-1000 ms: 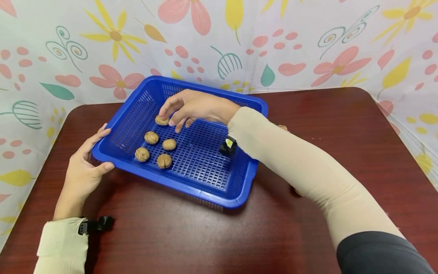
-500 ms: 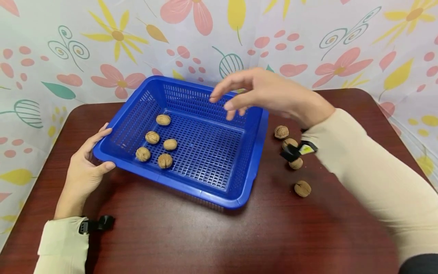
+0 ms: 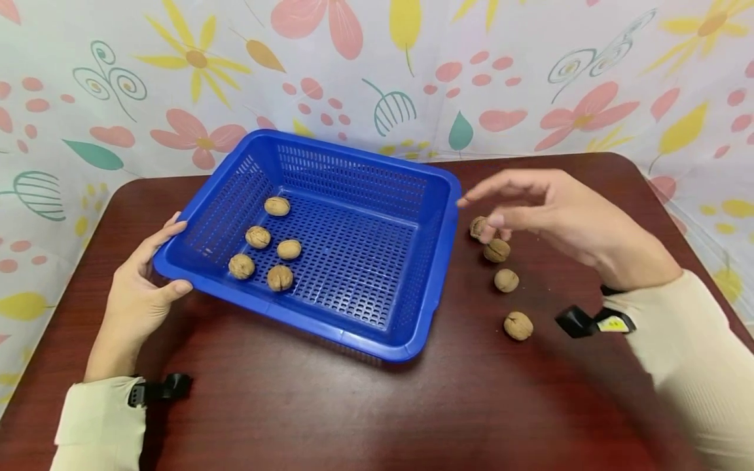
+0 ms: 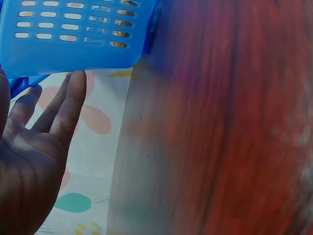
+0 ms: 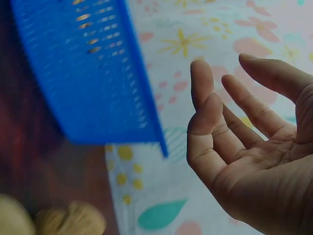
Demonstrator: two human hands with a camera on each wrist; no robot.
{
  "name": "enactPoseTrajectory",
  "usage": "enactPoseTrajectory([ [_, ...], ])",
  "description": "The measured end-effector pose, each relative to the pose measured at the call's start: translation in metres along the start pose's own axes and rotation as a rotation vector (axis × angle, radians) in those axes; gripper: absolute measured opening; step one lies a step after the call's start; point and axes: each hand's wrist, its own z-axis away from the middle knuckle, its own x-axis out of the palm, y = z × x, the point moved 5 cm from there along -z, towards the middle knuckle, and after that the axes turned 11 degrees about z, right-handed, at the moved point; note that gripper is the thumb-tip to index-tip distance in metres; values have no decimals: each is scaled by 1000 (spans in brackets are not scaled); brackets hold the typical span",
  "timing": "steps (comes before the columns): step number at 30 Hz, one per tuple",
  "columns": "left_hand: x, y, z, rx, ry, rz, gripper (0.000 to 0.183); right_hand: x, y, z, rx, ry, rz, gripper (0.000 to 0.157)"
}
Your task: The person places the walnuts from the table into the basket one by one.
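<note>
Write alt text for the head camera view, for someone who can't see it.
A person's left hand holds a corner of a blue plastic basket with five walnuts inside. The empty right hand hovers near four more walnuts on the dark red table, to the basket's right, with a flower-patterned backdrop behind.

basket (image 3: 341, 334) on table (image 3: 330, 418) | five walnuts (image 3: 257, 237) inside, at left | four walnuts (image 3: 506, 280) to its right

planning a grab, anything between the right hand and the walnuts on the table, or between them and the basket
Nothing visible stands between the right hand and those walnuts. Between them and the inside of the blue basket, only its raised right wall is in the way.
</note>
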Motion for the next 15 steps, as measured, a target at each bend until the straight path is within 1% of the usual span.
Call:
enactPoseTrajectory([
  [1, -1, 1, 0, 0, 2, -17, 82, -1, 7, 6, -22, -4, -40, 32],
  [3, -1, 2, 0, -5, -3, -14, 81, -3, 21, 17, -53, -5, -106, 33],
  [5, -1, 2, 1, -5, -5, -4, 81, -5, 33, 26, -61, -6, -157, 35],
  [7, -1, 1, 1, -8, -2, 5, 81, -6, 45, 34, -50, 7, -185, 37],
  [11, 0, 1, 1, -4, -1, 12, 81, -4, 64, 48, -18, 18, -177, 38],
  [15, 0, 0, 1, -2, -11, 35, 80, -1, 82, 59, -3, 26, -154, 37],
])
